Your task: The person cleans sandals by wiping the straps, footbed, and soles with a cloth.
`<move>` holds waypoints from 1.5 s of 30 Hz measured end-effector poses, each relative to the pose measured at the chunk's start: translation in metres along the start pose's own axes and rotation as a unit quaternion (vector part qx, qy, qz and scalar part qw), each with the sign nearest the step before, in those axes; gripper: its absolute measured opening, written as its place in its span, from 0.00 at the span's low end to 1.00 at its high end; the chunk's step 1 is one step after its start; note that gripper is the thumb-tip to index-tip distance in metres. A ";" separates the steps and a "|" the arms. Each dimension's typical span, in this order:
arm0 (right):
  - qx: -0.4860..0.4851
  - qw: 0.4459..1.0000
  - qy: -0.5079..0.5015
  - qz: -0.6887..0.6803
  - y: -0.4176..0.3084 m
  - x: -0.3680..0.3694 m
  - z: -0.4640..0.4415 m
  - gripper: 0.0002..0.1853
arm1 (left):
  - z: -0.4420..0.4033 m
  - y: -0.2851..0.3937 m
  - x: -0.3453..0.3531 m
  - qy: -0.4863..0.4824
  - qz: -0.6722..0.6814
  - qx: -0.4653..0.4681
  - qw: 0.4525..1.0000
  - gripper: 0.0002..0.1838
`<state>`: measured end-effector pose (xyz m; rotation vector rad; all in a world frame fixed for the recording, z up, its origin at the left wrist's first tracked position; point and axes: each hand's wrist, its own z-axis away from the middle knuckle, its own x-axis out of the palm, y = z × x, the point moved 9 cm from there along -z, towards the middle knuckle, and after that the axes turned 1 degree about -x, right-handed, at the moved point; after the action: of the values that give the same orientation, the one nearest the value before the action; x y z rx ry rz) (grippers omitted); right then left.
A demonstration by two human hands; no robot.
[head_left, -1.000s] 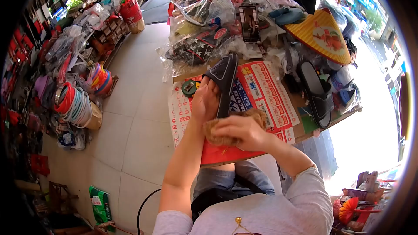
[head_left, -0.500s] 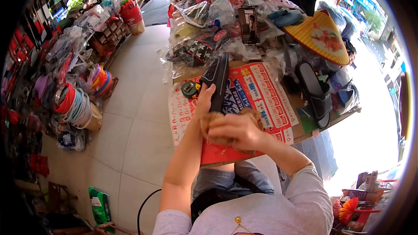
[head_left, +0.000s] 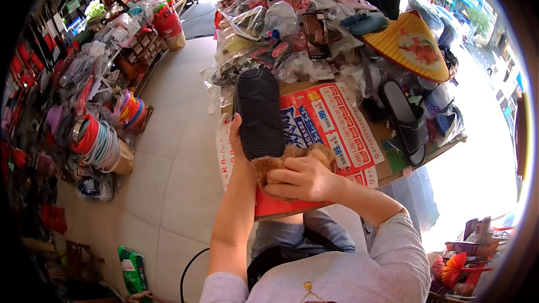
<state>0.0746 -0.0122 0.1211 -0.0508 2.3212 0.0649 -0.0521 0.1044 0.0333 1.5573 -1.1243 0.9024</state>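
Observation:
My left hand point(head_left: 240, 145) grips the edge of a black slide slipper point(head_left: 259, 113), which is turned with its ridged sole toward me. Its strap is out of sight behind the sole. Bunched in the fingers of my right hand point(head_left: 306, 179) is a fluffy brown cloth point(head_left: 268, 171), against or just by the near end of the slipper. Below them lies a red and white printed poster point(head_left: 351, 134) on the table. A second black slide slipper point(head_left: 405, 120) rests upright at the table's right side.
Bagged goods point(head_left: 278, 22) heap up across the back, with a phone point(head_left: 316, 36) among them. A yellow conical hat point(head_left: 412, 45) lies at back right. Wares and a bucket point(head_left: 106, 143) line the left, beyond the tiled floor point(head_left: 179, 174).
The slipper has turned from edge-on to sole facing me and shifted left, hiding the tape measure. My right hand has moved slightly right and down with the cloth.

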 end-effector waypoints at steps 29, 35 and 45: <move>-0.015 0.996 0.084 -0.003 0.063 -0.015 0.021 0.23 | 0.021 -0.034 0.011 -0.006 0.041 -0.056 0.998 0.39; 0.102 0.974 0.188 0.071 0.136 -0.053 0.033 0.25 | 0.018 -0.038 0.006 -0.069 0.089 -0.122 0.986 0.39; 0.031 0.976 0.196 0.085 0.095 -0.061 0.029 0.20 | 0.025 -0.053 -0.006 0.079 0.036 -0.148 0.985 0.36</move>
<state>0.1322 0.0858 0.1489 0.1814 2.7173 0.0739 -0.0029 0.0861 0.0068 1.1898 -1.1489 0.8480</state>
